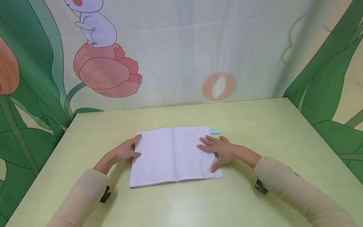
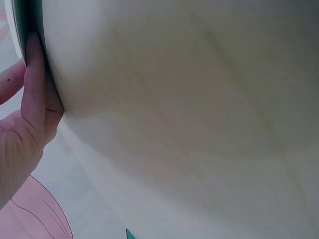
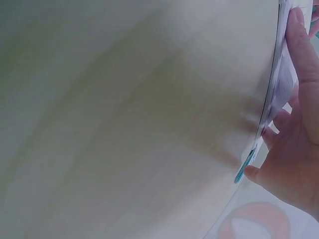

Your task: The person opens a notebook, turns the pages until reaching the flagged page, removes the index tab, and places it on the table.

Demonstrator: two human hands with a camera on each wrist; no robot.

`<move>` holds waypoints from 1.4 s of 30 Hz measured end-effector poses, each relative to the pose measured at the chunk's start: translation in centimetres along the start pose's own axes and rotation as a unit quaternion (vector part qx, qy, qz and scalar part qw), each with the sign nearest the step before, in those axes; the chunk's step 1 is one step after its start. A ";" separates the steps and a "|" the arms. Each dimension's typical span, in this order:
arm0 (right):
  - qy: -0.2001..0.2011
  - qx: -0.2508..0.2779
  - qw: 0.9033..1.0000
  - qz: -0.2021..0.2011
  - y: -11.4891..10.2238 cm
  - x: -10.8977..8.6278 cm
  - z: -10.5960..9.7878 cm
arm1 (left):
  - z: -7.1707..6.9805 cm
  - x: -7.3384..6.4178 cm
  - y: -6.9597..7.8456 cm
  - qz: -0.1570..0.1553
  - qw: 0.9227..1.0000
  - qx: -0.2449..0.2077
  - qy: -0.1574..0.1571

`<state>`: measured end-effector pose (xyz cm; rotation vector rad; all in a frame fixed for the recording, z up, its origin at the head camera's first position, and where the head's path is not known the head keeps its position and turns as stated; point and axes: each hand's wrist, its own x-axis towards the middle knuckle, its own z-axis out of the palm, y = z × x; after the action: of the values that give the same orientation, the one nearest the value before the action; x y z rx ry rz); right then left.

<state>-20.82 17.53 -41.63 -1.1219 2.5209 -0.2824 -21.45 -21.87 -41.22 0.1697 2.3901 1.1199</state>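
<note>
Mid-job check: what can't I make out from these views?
Notebook, underside: head view, hidden by its pages.
Page mark: head view, too small to read.
Blue tab, inner end: head view, covered by right page.
Left grip, some fingertips: head view, hidden behind itself or notebook.
Rabbit, upper head: head view, cut by top edge.

1. A pale yellow-green table (image 1: pixel 252 123) bore a soft glare (image 1: pixel 181 212) at its near middle.
2. Beyond it hung a white printed fabric backdrop (image 1: pixel 175 63).
3. Large green printed leaves (image 1: pixel 326 83) rose left and right.
4. A white cartoon animal (image 1: pixel 99 30) sat on a pink flower (image 1: pixel 105 74), far left.
</note>
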 end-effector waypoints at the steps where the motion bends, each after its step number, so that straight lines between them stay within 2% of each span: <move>1: 0.000 -0.001 1.000 0.000 0.0 0.0 0.0 | 0.0 0.0 0.0 -0.001 1.000 0.000 0.000; 8: -0.011 0.002 1.000 0.005 -0.8 0.5 -0.3 | -0.1 -0.1 0.2 -0.005 1.000 0.004 0.006; 12: -0.012 0.011 1.000 0.009 -1.3 0.8 -0.4 | 0.0 -0.2 0.3 -0.003 1.000 0.004 0.021; 17: -0.006 0.011 1.000 0.014 -1.2 1.4 0.0 | -0.6 -0.2 0.4 0.014 0.999 -0.041 0.027; 24: 0.008 0.022 1.000 0.012 -1.7 2.1 0.2 | -1.3 -0.5 0.8 0.027 0.994 -0.106 -0.001; 28: 0.017 0.043 0.999 0.004 -2.4 3.0 0.3 | -1.4 -0.6 0.9 0.034 0.992 -0.123 -0.013; 35: 0.019 0.105 0.994 -0.033 -5.1 5.1 0.0 | -1.4 -0.7 1.2 0.038 0.989 -0.142 -0.023; 42: 0.007 0.134 0.985 -0.106 -8.8 7.0 -0.1 | -1.4 -0.7 1.6 0.038 0.986 -0.157 -0.032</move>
<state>-19.21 6.43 -40.44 -1.2773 2.2899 -0.6652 -21.65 -22.00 -39.02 0.1876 2.1329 1.4849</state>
